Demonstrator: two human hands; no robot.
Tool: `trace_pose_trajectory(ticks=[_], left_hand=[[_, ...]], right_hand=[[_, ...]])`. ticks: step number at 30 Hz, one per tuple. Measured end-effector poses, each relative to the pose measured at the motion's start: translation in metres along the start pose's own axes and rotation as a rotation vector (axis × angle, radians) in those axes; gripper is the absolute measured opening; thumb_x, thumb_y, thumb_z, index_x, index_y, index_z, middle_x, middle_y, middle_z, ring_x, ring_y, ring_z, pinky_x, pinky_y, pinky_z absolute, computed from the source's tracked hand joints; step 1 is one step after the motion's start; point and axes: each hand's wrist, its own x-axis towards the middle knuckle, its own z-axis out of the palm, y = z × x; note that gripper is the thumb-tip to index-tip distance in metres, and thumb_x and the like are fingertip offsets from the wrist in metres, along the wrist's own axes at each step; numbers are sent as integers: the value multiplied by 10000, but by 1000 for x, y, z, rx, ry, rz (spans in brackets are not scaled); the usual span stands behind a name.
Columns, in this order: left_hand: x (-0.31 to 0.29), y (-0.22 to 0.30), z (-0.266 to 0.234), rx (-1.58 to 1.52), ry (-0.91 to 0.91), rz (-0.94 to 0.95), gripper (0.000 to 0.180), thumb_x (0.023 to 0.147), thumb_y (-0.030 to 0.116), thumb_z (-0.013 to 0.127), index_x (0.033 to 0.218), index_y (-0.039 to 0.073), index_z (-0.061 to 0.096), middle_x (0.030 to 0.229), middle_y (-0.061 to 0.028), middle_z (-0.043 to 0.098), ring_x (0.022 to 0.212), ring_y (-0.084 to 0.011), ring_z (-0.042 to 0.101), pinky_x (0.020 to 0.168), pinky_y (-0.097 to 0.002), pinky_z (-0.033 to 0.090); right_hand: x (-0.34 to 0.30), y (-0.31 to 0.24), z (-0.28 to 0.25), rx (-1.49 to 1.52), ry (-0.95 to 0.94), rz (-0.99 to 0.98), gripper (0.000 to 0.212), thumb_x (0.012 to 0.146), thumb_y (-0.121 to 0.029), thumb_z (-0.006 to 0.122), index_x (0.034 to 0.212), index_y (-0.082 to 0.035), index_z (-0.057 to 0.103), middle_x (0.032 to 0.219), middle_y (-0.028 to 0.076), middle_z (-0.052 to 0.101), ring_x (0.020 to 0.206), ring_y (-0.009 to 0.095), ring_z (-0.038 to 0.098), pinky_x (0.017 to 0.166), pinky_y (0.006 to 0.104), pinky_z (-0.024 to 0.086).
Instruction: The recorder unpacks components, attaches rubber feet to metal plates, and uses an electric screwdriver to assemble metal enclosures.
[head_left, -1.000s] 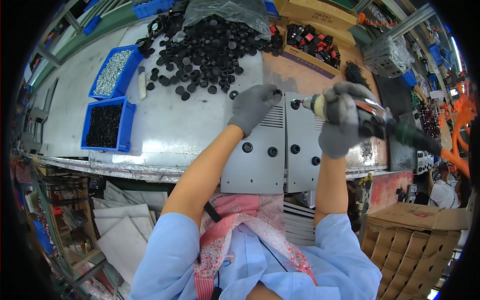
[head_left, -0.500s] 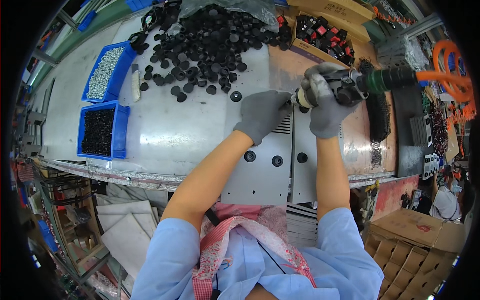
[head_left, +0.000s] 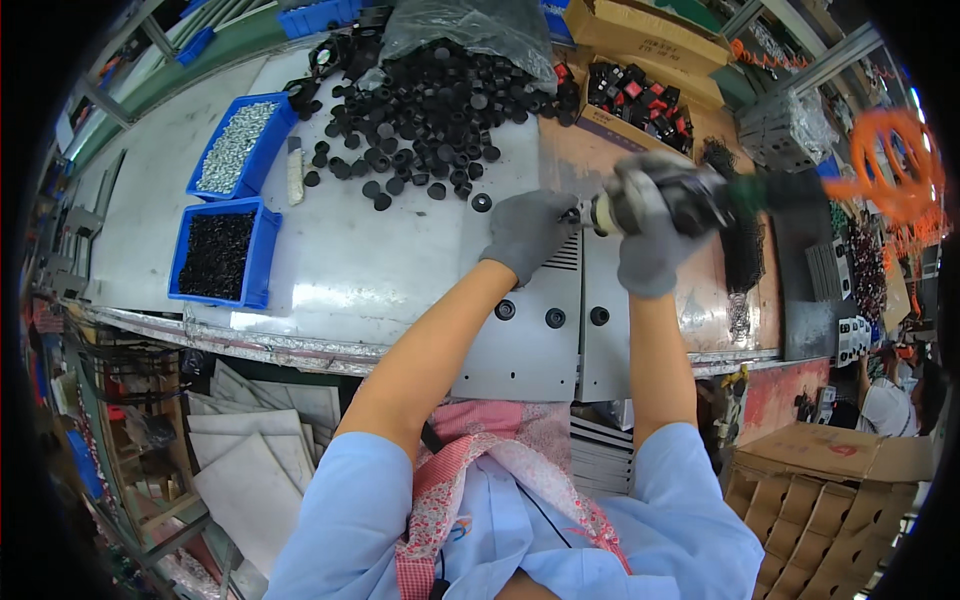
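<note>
My right hand (head_left: 648, 238), in a grey glove, is wrapped round an air screwdriver (head_left: 698, 205) with a pale front collar, held sideways with its tip to the left. My gloved left hand (head_left: 528, 232) is closed, fingertips pinched at the screwdriver's tip; what they hold is too small to make out. Below both hands lie two grey metal panels side by side, a left panel (head_left: 520, 355) with slots and a right panel (head_left: 606, 355). Round black rubber feet sit on them, one foot (head_left: 555, 318) near the left panel's inner edge and another foot (head_left: 599, 316) on the right panel.
Loose black feet (head_left: 430, 120) are heaped at the back under a plastic bag (head_left: 460, 30). On the left stand a blue bin (head_left: 262, 150) of silvery fasteners and a blue bin (head_left: 258, 255) of black screws. A cardboard box (head_left: 625, 140) holds black-and-red parts. An orange coiled hose (head_left: 890, 165) hangs right.
The screwdriver and my right hand have shifted slightly and are blurred by motion. My left hand has moved slightly with its fingertips still at the tip. The whole view has shifted a little.
</note>
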Motion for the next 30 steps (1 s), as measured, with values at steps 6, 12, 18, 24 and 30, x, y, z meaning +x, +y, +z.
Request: trace_pose_trajectory(ticks=[6, 12, 18, 24, 30], left_hand=[[9, -4, 1, -787, 47, -215, 251, 879, 299, 595, 1004, 84, 631, 865, -96, 662, 865, -237, 645, 723, -346, 517], [-29, 3, -25, -2050, -241, -556, 333, 988, 274, 449, 1128, -26, 480, 1086, -199, 586, 970, -287, 630, 826, -364, 560], [-73, 19, -23, -1982, -483, -509, 359, 981, 177, 423, 1270, -36, 427, 1141, -185, 578, 1015, -276, 623, 879, -377, 559], [-95, 28, -26, -1805, -548, -449, 378, 952, 251, 530, 1223, -7, 475, 1042, -68, 575, 720, -68, 548, 511, -145, 424], [-106, 50, -42, -1783, -628, -507, 392, 925, 434, 536, 1005, 51, 568, 624, 50, 484, 428, -16, 361, 353, -141, 271]], right_hand=[[-53, -75, -6, 97, -97, -92, 367, 756, -128, 535, 1103, -19, 491, 875, 150, 549, 734, 226, 528, 660, 366, 461], [-66, -104, -29, 120, -345, -468, 371, 799, -158, 518, 1154, -47, 513, 890, 125, 575, 684, 190, 559, 604, 337, 452], [-74, -105, -29, 169, -329, -442, 391, 819, -148, 525, 1195, -42, 511, 894, 121, 578, 704, 194, 571, 615, 335, 455], [-79, -103, -34, 157, -281, -417, 415, 820, -129, 511, 1228, -53, 499, 894, 113, 577, 720, 195, 569, 621, 321, 466], [-86, -105, -35, 150, -232, -373, 436, 808, -135, 529, 1237, -63, 496, 885, 116, 571, 724, 200, 571, 603, 325, 467]])
